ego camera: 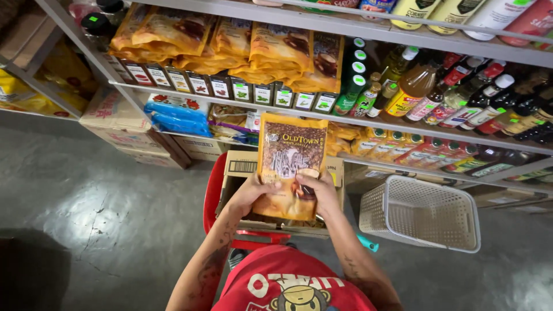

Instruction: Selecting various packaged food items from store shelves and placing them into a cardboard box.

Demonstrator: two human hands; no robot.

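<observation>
Between both hands' fingers (271, 185), above the cardboard box (242, 167), stands the coffee bag (290, 161).

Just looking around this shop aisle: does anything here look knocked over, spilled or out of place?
One thing stands out: the white plastic basket lies tipped on its side on the grey floor, its opening facing out. The orange pouch held by the left hand and right hand looks intact. No spill shows.

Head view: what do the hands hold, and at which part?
Both hands, left and right, hold one orange-brown flat pouch by its lower side edges.
</observation>
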